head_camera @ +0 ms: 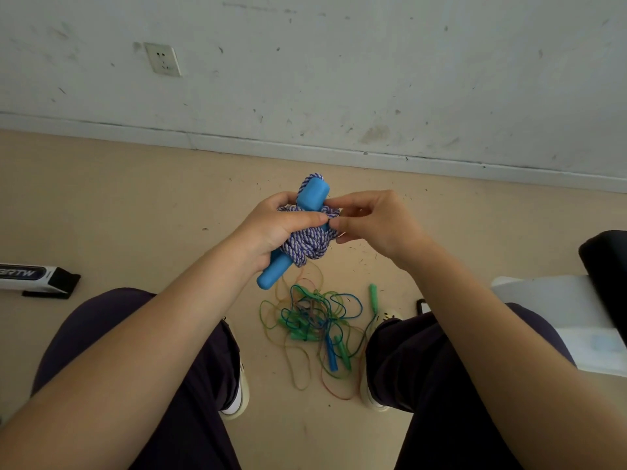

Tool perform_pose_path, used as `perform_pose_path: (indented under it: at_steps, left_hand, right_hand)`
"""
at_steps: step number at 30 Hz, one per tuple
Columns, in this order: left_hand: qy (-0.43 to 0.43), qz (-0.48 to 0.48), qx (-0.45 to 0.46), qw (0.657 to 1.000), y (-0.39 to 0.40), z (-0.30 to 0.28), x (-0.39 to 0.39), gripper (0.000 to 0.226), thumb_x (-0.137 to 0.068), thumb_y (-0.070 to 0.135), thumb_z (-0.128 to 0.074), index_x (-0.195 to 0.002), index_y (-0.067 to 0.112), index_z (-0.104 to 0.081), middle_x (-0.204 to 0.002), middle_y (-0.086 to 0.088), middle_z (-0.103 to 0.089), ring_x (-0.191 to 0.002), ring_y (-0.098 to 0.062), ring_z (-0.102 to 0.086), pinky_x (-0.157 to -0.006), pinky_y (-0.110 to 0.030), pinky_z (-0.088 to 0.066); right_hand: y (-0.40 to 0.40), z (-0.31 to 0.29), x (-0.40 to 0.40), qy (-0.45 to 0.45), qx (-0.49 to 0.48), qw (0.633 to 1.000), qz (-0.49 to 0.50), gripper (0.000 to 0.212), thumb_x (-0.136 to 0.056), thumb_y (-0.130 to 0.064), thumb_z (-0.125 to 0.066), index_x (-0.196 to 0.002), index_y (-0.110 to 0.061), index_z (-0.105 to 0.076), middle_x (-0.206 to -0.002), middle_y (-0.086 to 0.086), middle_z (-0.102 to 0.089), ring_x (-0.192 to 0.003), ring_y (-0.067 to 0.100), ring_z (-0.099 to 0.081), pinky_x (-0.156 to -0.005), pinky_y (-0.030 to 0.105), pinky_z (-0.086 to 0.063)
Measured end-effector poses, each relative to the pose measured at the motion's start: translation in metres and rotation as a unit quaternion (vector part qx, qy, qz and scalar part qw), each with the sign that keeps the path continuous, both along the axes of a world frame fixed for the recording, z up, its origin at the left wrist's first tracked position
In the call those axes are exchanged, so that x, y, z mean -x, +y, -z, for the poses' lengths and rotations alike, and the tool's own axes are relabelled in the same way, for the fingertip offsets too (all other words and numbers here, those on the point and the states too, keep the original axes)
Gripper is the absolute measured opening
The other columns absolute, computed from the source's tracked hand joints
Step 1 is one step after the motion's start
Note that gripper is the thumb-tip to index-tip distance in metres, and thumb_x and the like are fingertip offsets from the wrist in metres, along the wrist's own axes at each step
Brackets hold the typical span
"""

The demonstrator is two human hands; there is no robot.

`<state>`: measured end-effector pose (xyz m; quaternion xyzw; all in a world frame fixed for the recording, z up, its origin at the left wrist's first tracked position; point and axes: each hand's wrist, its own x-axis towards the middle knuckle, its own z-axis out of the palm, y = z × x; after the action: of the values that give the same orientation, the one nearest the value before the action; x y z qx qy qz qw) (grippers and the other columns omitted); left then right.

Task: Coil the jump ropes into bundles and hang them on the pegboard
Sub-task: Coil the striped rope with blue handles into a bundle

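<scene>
1. the left hand (271, 228) grips a bundle of blue-and-white rope (307, 245), thumb laid across the top of the coils and fingers curled round behind them.
2. two blue handles (314, 195) run through the bundle at a slant; one end sticks up above the hands, the other end pokes out below the left palm.
3. the right hand (369, 222) touches the right side of the bundle, its fingers curled and pinching the rope where it wraps round the handles.
4. the bundle is held in the air in front of the person, above the floor (135, 198) and between the knees.
5. on the floor below, between the two shoes, lies a loose tangle of thin ropes (315, 320) in green, blue, yellow and orange, with small green and blue handles mixed in.
6. a white-and-black box (34, 276) lies on the floor at the left.
7. a scuffed white wall (339, 79) with a socket (163, 59) stands beyond.
8. the pegboard is not in view.
</scene>
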<state>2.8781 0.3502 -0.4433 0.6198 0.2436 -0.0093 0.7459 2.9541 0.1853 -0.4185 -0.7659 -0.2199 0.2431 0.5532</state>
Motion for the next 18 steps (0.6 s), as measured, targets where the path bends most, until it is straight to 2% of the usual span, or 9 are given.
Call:
perform_pose_path:
  at_steps: [2,4,7,9,13,16,18]
  left_hand:
    - [0.002,0.003,-0.005,1.000,0.000,0.000,0.000,0.039,-0.074,0.009,-0.084,-0.108,0.015,-0.066,-0.088,-0.005,-0.074,-0.072,-0.019,-0.073,-0.059,-0.030,-0.056]
    - [0.003,0.009,-0.028,1.000,0.001,0.000,0.000,0.039,-0.073,0.010,-0.085,-0.107,0.016,-0.067,-0.089,-0.005,-0.074,-0.074,-0.019,-0.073,-0.062,-0.033,-0.057]
    - [0.004,0.027,-0.088,0.996,0.001,0.001,0.000,0.039,-0.070,0.012,-0.087,-0.103,0.020,-0.067,-0.091,-0.005,-0.072,-0.078,-0.021,-0.072,-0.073,-0.040,-0.060]
    - [0.008,0.042,-0.111,0.993,0.001,0.002,0.001,0.041,-0.069,0.013,-0.089,-0.103,0.021,-0.067,-0.095,-0.008,-0.073,-0.082,-0.024,-0.072,-0.080,-0.043,-0.059]
    - [0.010,0.065,-0.118,0.991,0.004,0.001,0.002,0.051,-0.063,0.022,-0.093,-0.107,0.023,-0.069,-0.105,-0.010,-0.074,-0.097,-0.029,-0.072,-0.087,-0.045,-0.058]
    - [0.018,0.067,-0.117,0.991,0.008,0.000,-0.001,0.044,-0.067,0.022,-0.091,-0.105,0.030,-0.069,-0.101,0.000,-0.075,-0.088,-0.015,-0.073,-0.076,-0.034,-0.057]
    - [0.029,0.071,-0.103,0.992,0.009,-0.001,-0.003,0.043,-0.072,0.022,-0.088,-0.109,0.028,-0.069,-0.097,0.002,-0.075,-0.082,-0.012,-0.073,-0.070,-0.028,-0.055]
  right_hand:
    - [0.001,-0.001,0.000,-0.029,0.015,0.999,0.004,0.024,-0.082,0.004,-0.073,-0.097,-0.014,-0.072,-0.074,0.012,-0.063,-0.065,0.018,-0.063,-0.064,0.029,-0.060]
    - [0.003,0.000,0.001,-0.069,0.053,0.996,0.000,0.020,-0.081,0.002,-0.074,-0.095,-0.011,-0.071,-0.070,0.009,-0.058,-0.064,0.019,-0.060,-0.063,0.034,-0.059]
    - [0.005,0.001,0.002,-0.108,0.139,0.984,-0.033,0.022,-0.080,-0.004,-0.076,-0.098,-0.007,-0.065,-0.072,0.006,-0.058,-0.065,0.021,-0.062,-0.072,0.046,-0.057]
    - [0.001,-0.002,-0.001,-0.081,0.158,0.982,-0.069,0.020,-0.081,-0.008,-0.076,-0.097,-0.008,-0.065,-0.075,0.006,-0.062,-0.066,0.017,-0.064,-0.079,0.046,-0.056]
    - [-0.005,-0.005,-0.003,-0.057,0.123,0.989,-0.063,0.010,-0.084,-0.011,-0.075,-0.088,-0.012,-0.066,-0.074,0.002,-0.065,-0.068,0.015,-0.063,-0.077,0.036,-0.055]
    - [0.001,-0.002,0.003,-0.121,0.103,0.987,-0.016,0.009,-0.086,-0.011,-0.072,-0.085,-0.014,-0.064,-0.079,0.000,-0.060,-0.072,0.011,-0.053,-0.068,0.016,-0.044]
    - [0.003,-0.002,0.005,-0.147,0.072,0.986,0.016,0.005,-0.089,-0.010,-0.068,-0.087,-0.013,-0.064,-0.081,-0.001,-0.059,-0.075,0.009,-0.051,-0.066,0.015,-0.041]
